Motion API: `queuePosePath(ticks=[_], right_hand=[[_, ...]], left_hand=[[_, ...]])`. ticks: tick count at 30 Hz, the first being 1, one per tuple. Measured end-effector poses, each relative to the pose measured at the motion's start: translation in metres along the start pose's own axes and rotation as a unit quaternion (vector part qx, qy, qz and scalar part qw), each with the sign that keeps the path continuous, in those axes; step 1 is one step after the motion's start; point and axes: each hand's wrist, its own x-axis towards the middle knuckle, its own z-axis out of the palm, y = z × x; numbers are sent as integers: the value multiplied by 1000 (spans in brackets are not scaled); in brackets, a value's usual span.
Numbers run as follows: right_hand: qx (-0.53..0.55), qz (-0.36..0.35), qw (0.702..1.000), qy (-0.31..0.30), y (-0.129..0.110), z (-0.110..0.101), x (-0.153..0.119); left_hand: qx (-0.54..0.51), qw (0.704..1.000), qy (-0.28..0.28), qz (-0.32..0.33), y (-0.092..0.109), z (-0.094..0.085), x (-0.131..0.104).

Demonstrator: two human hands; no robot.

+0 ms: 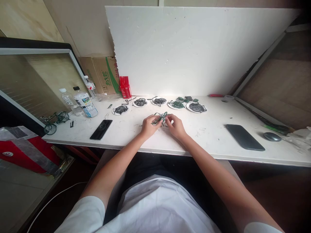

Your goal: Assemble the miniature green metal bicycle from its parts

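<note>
A small green model bicycle frame (163, 116) is held above the white table, in front of the plates. My left hand (148, 126) grips it from the left, thumb and fingers closed on it. At its right end is my right hand (177, 127), with thumb and forefinger brought together in a pinch. Whatever small thing these fingers hold is too small to make out. A few tiny dark bits lie on the table below the hands. Just beyond, a white plate (169, 105) carries green frame parts, and another plate (206, 110) holds dark wheels and thin parts.
More plates with dark wheels and parts, including a left plate (113, 112), stand in the row. A built model bicycle (56, 121) stands at the left edge near bottles (86, 103). A phone (101, 129), a dark slab (245, 137) and a mouse (272, 136) lie on the table.
</note>
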Motion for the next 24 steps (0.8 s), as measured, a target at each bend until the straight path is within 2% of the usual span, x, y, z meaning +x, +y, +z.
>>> queuePosePath(ticks=[7, 11, 14, 19, 24], right_hand=[[85, 13, 996, -3, -3, -2, 0], [167, 79, 983, 0, -3, -4, 2], [219, 112, 969, -1, -5, -6, 4], [221, 118, 968, -21, -8, -7, 5], [272, 135, 952, -31, -10, -10, 6]], left_hand=[[92, 991, -48, 82, 6, -12, 1], [154, 977, -68, 132, 10, -16, 2], [182, 970, -77, 142, 12, -17, 2], [212, 957, -88, 175, 15, -16, 2], [240, 947, -93, 192, 17, -15, 2]])
